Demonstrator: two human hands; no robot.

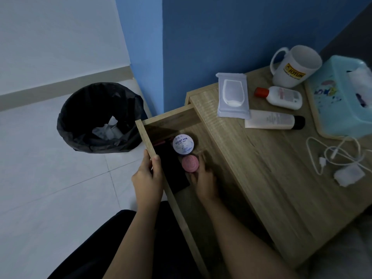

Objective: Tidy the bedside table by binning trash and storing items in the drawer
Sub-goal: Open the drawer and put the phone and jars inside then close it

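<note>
Drawer pulled well out from the bedside table, and I read both hands as working inside or on it. My left hand is closed over the front board of the drawer, thumb on the inner face and fingers wrapped outside, most likely to keep it from sliding while the other hand works. My right hand is down in the drawer, fingers loosely curled around a small pink jar; they touch its side, but I cannot tell whether the grip is firm or already letting go. The jar sits just beside a larger white jar with a blue label, which suggests small pots are being grouped together at one end. A flat black item lies along the drawer's front edge, touching neither jar as far as I can see. Still on the tabletop: wipes pack, white bottle with a red cap, a tube with a black cap, mug, tissue box, white cable and a crumpled tissue. Bin stands on the floor, near the drawer, within easy reach. Judgement: storing is partway; the crumpled tissue looks like bin material.
</note>
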